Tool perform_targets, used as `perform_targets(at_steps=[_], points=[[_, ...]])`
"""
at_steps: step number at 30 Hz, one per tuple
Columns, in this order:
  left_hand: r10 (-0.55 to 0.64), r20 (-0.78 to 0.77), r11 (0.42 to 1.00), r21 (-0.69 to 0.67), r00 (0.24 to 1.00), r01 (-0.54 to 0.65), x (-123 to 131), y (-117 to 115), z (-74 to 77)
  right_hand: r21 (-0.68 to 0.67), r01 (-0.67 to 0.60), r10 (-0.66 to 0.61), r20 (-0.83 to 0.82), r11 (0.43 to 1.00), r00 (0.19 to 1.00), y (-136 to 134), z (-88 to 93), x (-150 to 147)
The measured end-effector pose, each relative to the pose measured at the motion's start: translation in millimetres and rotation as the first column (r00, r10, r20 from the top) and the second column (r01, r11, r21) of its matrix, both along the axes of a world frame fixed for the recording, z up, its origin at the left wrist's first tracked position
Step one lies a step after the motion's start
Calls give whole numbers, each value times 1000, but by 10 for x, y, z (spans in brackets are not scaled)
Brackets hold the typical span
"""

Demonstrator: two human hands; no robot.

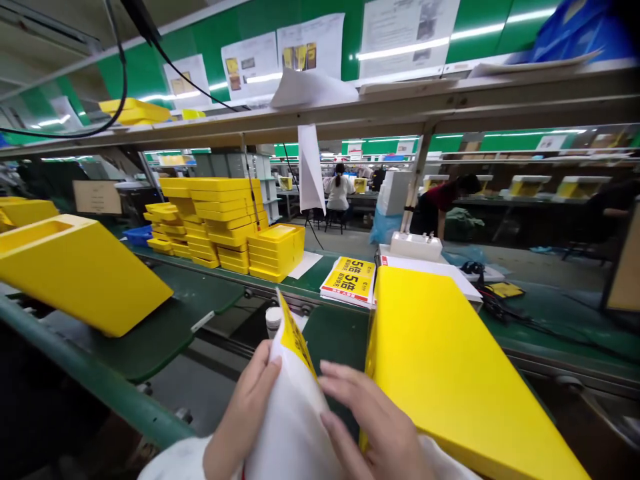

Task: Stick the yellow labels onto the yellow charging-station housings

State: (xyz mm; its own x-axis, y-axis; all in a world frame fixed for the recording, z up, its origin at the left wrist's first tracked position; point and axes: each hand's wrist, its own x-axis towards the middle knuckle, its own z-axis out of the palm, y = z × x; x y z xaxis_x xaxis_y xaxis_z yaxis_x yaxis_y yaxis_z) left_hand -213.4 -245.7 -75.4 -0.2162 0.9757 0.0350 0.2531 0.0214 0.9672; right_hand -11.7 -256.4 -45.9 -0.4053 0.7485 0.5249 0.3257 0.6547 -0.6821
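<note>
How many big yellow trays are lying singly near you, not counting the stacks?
3: the right tray by your right hand, the tilted left tray, and the far-left tray at the view's edge. More may be hidden.

factory assembly floor: long green conveyor table [150, 340], stacked yellow trays [220, 223], printed work sheets [249, 67] on a green wall [143, 73], a seated worker [339, 193] at distant benches.

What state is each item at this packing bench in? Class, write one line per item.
Printed sheet: curved, held upright between both hands.
Left hand: gripping the sheet.
Right hand: fingers spread against the sheet.
Yellow box: closed-looking, tilted beside the right hand.
Yellow trays: stacked in piles.
Printed leaflets: stacked flat.
</note>
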Motion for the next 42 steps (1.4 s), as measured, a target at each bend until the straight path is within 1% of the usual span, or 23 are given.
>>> perform_targets(at_steps=[2,3,5,6,9,11,13,15,16,18,20,22,24,26,29,30,32,34,35,37,39,41,42], points=[[3,-32,997,79,999,-1,207,-230,194,203,73,-58,-83,976,995,115,1,-298],[20,-34,994,110,999,-16,286,-317,259,246,112,-79,-140,963,987,143,22,-385],[47,-17,986,163,999,-44,383,-423,343,225,137,-82,-240,965,967,140,105,-446],[40,-17,982,184,999,-37,403,-447,369,217,111,-50,-268,970,962,118,159,-437],[-55,-27,972,229,998,60,397,-449,430,223,39,26,-278,974,960,36,299,-351],[-149,72,962,243,986,128,389,-434,467,229,29,37,-277,973,960,3,346,-300],[-228,255,959,228,940,170,401,-423,498,228,30,33,-271,973,962,-7,359,-269],[-244,407,964,202,880,174,424,-421,516,213,31,26,-257,977,966,-6,360,-249],[-235,437,966,200,868,161,434,-423,521,200,31,20,-249,979,968,-4,361,-242],[-212,388,965,227,897,130,441,-430,527,191,24,20,-228,981,974,-4,371,-230],[-180,257,959,261,950,111,438,-444,540,208,5,38,-203,978,979,-10,390,-226],[-109,154,961,269,982,64,439,-463,563,205,-25,65,-191,979,979,-24,411,-231],[-46,105,965,261,993,17,446,-484,587,125,-62,87,-209,990,974,-42,433,-241],[-34,83,969,248,996,13,435,-500,595,-68,-111,93,-224,992,970,-41,470,-244],[11,128,975,220,992,-39,307,-479,546,-360,-138,34,-279,923,960,96,609,-193],[50,161,975,206,986,-83,224,-451,510,-408,-135,-7,-329,903,944,199,688,-151],[142,233,970,159,962,-182,6,-353,400,-437,-108,-118,-459,893,880,497,891,-20],[189,278,973,75,942,-217,-237,-205,219,-433,-6,-256,-546,902,798,871,1125,175],[191,274,978,26,943,-206,-349,-116,91,-417,85,-328,-556,905,764,1060,1241,293],[168,166,985,-58,972,-160,-528,69,-238,-347,283,-440,-561,894,702,1384,1445,551],[137,-39,987,-81,990,-140,-626,243,-626,-268,425,-499,-554,865,666,1584,1599,804],[113,-153,986,-106,982,-130,-643,380,-981,-211,489,-520,-522,846,676,1643,1698,1009],[100,-193,985,-121,976,-125,-626,429,-1119,-186,506,-525,-495,842,692,1628,1726,1085]])
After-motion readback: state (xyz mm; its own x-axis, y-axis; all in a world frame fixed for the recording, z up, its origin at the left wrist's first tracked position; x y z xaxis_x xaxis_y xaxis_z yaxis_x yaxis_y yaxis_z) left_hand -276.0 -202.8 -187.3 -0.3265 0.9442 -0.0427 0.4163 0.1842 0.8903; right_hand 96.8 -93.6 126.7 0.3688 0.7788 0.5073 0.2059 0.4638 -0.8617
